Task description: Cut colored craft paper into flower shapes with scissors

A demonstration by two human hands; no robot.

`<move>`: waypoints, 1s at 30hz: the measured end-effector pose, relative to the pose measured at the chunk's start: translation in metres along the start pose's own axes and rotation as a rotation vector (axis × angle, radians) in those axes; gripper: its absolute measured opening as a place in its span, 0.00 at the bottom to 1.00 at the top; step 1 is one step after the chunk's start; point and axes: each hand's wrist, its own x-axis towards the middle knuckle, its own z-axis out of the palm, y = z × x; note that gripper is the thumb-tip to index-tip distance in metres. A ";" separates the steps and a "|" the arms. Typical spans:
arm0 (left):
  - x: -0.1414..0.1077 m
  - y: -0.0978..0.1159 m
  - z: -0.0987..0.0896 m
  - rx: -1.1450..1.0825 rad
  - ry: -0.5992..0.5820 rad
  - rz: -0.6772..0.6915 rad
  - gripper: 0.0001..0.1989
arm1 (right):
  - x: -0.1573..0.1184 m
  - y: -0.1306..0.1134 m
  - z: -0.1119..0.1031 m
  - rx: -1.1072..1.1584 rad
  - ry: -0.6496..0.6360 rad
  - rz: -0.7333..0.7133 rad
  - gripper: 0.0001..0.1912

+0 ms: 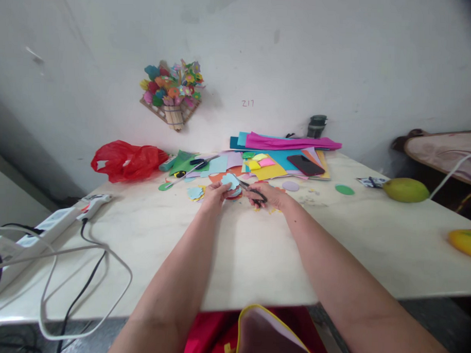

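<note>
Between the fingers of my left hand (216, 193) is a light blue paper flower shape (229, 181) with a scalloped edge. My right hand (271, 195) is wrapped round the handles of dark-handled scissors (259, 194). Their blades point left and reach the edge of the blue paper. To the left of my left hand lie cut paper flowers (196, 193) in light blue and yellow. Beneath the held piece, red and pale paper shows in part. A lilac paper oval (290, 186) rests to the right of my right hand, with small yellow scraps close by.
Coloured paper sheets (272, 171), a phone (305, 165) and a second pair of scissors (200, 163) lie behind my hands. A red plastic bag (126, 161) sits back left. Cables and a power strip (56, 227) occupy the left; a green-yellow mango (406, 189) lies right.
</note>
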 end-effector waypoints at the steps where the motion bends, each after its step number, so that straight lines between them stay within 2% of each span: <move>1: 0.000 0.000 0.000 0.001 0.001 0.001 0.13 | 0.000 0.000 0.000 -0.004 0.001 0.004 0.15; 30: -0.001 0.002 0.001 -0.016 -0.005 0.008 0.11 | 0.005 0.005 0.002 0.012 0.026 0.005 0.15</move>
